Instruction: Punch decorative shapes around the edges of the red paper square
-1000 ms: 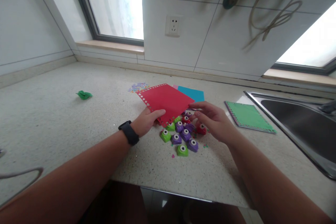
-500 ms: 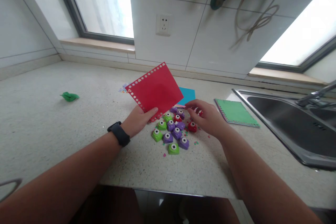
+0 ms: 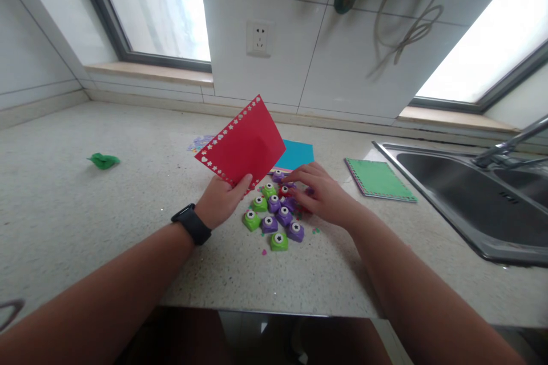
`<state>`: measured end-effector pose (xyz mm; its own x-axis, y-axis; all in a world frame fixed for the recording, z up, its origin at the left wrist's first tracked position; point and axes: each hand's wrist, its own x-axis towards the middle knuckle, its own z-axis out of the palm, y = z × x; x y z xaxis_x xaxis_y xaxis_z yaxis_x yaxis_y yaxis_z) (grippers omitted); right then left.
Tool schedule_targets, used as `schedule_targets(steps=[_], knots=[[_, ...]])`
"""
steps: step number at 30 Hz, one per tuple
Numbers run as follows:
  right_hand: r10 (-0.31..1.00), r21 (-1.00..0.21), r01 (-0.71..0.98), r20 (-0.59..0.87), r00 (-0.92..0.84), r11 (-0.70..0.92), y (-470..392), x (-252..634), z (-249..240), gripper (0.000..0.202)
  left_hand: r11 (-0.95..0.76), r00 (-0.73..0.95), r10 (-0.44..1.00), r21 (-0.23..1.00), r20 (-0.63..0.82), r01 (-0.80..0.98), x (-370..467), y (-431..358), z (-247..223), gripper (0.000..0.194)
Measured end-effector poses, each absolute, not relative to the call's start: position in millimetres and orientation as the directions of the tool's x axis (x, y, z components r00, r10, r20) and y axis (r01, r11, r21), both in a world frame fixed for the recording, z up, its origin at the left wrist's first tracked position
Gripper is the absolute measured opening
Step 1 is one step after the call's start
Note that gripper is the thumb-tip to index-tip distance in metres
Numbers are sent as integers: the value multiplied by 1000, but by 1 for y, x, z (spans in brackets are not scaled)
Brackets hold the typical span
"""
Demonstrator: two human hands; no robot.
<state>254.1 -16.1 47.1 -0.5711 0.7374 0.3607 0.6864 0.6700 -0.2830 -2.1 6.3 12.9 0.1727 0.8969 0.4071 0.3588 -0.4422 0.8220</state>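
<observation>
My left hand [image 3: 222,198], with a dark watch on the wrist, grips a red sheet of paper [image 3: 246,145] at its lower edge, the thumb lying on top. Small flower and heart shapes are punched along the sheet's edges. It is tilted up off the counter. My right hand [image 3: 320,189] reaches over the cluster of craft punches, fingers apart and curved, the fingertips beside a red craft punch [image 3: 284,190]. Around it sit several purple craft punches [image 3: 283,215] and green craft punches [image 3: 279,241]. More red punches are partly hidden beneath my right hand.
Blue paper [image 3: 299,153] lies behind the punches. A stack of green punched paper [image 3: 380,178] rests left of the metal sink [image 3: 449,197]. A crumpled green piece [image 3: 103,161] is at the far left. Paper bits lie scattered on the speckled counter [image 3: 205,279].
My right hand has moved left and down over the red punches, covering some of them. The view has shifted slightly. My left hand still holds the red paper.
</observation>
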Motion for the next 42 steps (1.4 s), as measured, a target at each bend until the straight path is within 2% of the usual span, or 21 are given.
schedule_targets(steps=[5, 10, 12, 17, 20, 24, 26, 28, 30, 32, 34, 36, 39, 42], knots=[[684, -279, 624, 302, -664, 730, -21, 242, 44, 26, -343, 147, 938, 896, 313, 283, 0, 4, 14, 26], [758, -210, 733, 280, -590, 648, -24, 227, 38, 28, -301, 175, 949, 921, 263, 248, 2, 1, 15, 29], [803, -158, 802, 290, -521, 577, -26, 221, 39, 31, -353, 179, 933, 889, 312, 291, 1, 1, 14, 28], [869, -77, 892, 277, -410, 446, -32, 212, 47, 35, -548, 237, 835, 707, 497, 446, 0, 5, 11, 29], [882, -79, 900, 255, -397, 428, -34, 213, 49, 36, -567, 275, 822, 666, 499, 484, -1, 7, 11, 32], [877, -91, 896, 268, -399, 436, -36, 214, 48, 28, -552, 281, 833, 682, 477, 480, 0, 8, 14, 32], [875, -126, 890, 287, -391, 439, -36, 214, 47, 24, -503, 244, 863, 710, 442, 492, -1, 8, 15, 33], [877, -217, 869, 301, -374, 444, -34, 215, 46, 19, -438, 191, 897, 754, 398, 490, -2, 9, 17, 33], [890, -393, 807, 304, -339, 441, -32, 218, 45, 16, -393, 158, 919, 803, 361, 448, -5, 10, 18, 32], [913, -617, 673, 298, -280, 408, -28, 222, 45, 16, -346, 123, 938, 854, 324, 389, -7, 12, 18, 29], [943, -820, 467, 274, -189, 332, -24, 227, 45, 18, -278, 60, 960, 913, 272, 298, -7, 13, 16, 28], [970, -945, 223, 221, -98, 238, -20, 232, 46, 22, -210, 21, 978, 969, 209, 131, -6, 14, 13, 27], [989, -983, -118, 146, -26, 142, -17, 238, 48, 29, -143, 66, 986, 981, 153, -129, -2, 13, 9, 25], [989, -938, -315, 148, 9, 143, -15, 239, 50, 33, -92, 115, 986, 969, 121, -230, 2, 8, 8, 25]])
